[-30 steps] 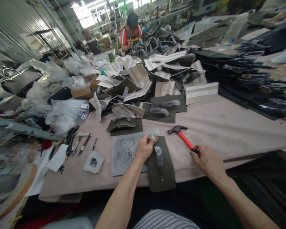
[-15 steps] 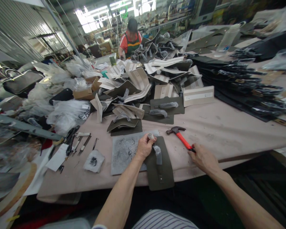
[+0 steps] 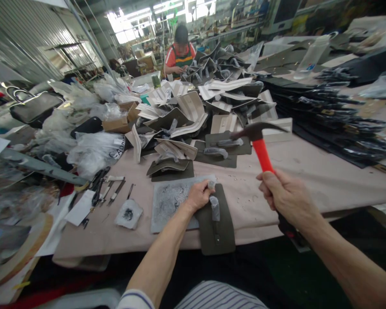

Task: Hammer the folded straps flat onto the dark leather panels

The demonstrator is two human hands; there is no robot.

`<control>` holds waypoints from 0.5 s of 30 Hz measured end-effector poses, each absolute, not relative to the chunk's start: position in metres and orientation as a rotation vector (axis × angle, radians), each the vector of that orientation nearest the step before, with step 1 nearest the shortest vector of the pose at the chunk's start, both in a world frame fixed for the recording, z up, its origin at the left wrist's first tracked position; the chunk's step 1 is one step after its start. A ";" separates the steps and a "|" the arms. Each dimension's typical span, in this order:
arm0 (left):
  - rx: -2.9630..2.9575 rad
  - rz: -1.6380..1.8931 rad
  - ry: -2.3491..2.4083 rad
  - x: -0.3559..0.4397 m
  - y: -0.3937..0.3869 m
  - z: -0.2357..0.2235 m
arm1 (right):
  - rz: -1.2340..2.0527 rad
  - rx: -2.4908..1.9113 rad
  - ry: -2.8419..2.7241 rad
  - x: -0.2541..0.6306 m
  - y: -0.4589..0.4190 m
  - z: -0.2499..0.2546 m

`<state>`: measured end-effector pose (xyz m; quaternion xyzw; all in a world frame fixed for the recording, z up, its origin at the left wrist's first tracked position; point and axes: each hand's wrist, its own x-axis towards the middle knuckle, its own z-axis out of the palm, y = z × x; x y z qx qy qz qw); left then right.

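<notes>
At the beige cloth-covered table [image 3: 254,201] we noted the right hand [image 3: 286,195] clenched round the handle of a red-and-black claw hammer with a dark metal head [image 3: 262,151]; the head stood in the air, well apart from the other hand. The left hand [image 3: 199,195] pinched a short whitish cylinder [image 3: 211,184] at the far end of a flat, dark olive rectangular panel [image 3: 223,225], probably to steady it; we could not tell whether its hidden foot touched the panel. The panel lay lengthwise toward the person, partly over a grey, dark-flecked slab [image 3: 165,199], which we judged a firm backing. A curved handle in cloudy plastic wrap [image 3: 215,208] lay along the panel, the wrap presumably guarding its surface.
</notes>
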<state>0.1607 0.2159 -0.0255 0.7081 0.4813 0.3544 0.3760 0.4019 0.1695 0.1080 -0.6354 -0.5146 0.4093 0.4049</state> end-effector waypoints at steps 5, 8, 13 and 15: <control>1.800 0.873 1.200 0.157 0.222 -0.023 | 0.546 -1.601 -1.696 0.408 0.165 0.128; 1.800 0.906 1.207 0.157 0.217 -0.025 | 0.498 -1.678 -1.949 0.408 0.161 0.105; 1.784 0.935 1.200 0.159 0.213 -0.027 | 0.457 -1.716 -2.060 0.404 0.158 0.106; 1.792 0.933 1.192 0.159 0.214 -0.027 | 0.361 -1.658 -1.937 0.401 0.157 0.119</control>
